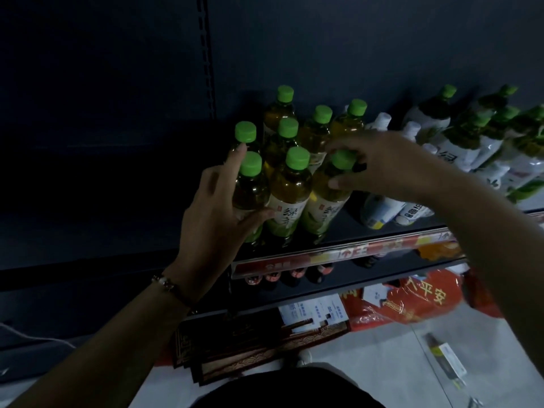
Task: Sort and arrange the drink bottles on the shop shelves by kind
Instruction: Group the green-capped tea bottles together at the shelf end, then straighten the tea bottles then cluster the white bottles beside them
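Observation:
Several green-capped tea bottles [290,187] stand clustered on the dark shelf [338,231]. My left hand [216,207] wraps the front-left bottle [250,189], thumb across its label and fingers behind it. My right hand [379,164] grips the neck of the front-right bottle [326,207], fingers curled just below its green cap. To the right stand white-labelled bottles with green caps [435,113] and white-capped bottles [382,120]; some white bottles [379,209] lie under my right forearm.
A red and white price strip [338,256] runs along the shelf's front edge. Dark bottles with red caps [297,273] stand on the shelf below. Red bags [412,301], papers and dark boxes [250,346] lie on the floor. The shelf section to the left is dark.

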Demonstrator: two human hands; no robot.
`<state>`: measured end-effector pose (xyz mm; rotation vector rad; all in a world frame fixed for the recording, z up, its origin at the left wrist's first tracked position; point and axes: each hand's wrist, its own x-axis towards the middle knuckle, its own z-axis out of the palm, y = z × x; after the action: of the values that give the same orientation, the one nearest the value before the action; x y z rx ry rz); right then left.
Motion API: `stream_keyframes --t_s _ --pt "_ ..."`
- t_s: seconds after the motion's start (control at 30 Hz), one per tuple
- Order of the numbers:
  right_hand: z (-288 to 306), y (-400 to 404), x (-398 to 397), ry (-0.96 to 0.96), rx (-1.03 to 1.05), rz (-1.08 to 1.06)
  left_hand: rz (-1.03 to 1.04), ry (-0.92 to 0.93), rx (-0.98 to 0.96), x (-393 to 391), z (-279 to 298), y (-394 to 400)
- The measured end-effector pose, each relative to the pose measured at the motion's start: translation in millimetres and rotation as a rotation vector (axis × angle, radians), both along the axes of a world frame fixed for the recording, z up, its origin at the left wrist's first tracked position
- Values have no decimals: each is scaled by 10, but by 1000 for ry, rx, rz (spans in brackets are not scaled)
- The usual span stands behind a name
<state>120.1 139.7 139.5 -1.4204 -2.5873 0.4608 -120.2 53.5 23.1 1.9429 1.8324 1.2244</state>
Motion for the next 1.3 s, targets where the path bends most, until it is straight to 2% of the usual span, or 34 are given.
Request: stream_keyframes --t_s 0.07,0.13,0.2,0.23,0.43,0.57,0.63,0.87,1.3 --pt "-73 1 103 52 -68 -2 -16 -29 -16 7 40 -21" --pt "-38 63 161 198 -58 -48 -16 -22 -29 -5 96 -45" --pt "73 245 169 309 35 -124 21 102 38 8 176 -70" --pt "127 376 139 293 80 -126 34 172 73 34 228 -77" --pt "167 1031 -341 -223 166 155 -8 502 27 332 485 119" --pt "178 1286 -246 -416 181 197 14 555 8 395 424 170" --pt "172 1319 -163 -439 164 219 20 547 9 405 408 173" --pt "58 1368 -44 -405 185 232 43 477 -34 450 404 200" --pt "62 1149 -203 -159 103 377 66 522 -32 454 395 183"
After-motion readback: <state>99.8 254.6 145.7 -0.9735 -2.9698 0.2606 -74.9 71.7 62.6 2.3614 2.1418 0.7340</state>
